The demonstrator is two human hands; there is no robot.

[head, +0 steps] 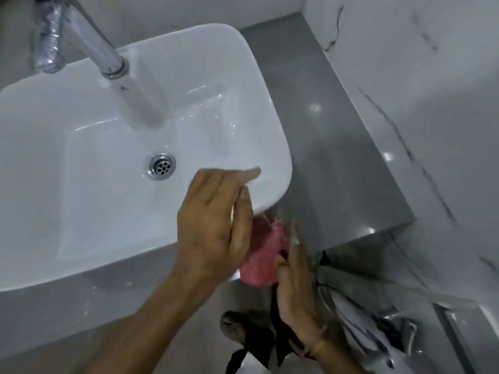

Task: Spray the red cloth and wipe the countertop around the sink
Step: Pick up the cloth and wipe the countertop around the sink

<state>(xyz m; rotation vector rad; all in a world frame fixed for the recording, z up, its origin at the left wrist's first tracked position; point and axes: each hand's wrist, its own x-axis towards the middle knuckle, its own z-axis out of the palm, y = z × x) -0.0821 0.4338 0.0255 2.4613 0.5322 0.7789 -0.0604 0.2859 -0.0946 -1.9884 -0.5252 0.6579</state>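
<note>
Your left hand (213,225) and right hand (294,282) bunch the red cloth (260,255) between loosely curled fingers; wiping the worktop (324,157) beside the sink (270,125) comes next.

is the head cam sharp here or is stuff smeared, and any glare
Head view: both hands, left hand and right hand, are motion-blurred, and the red cloth between them is smeared; the drain stays fairly crisp; small glare spots dot the grey countertop; wide-angle bending curves the sink rim.
</note>
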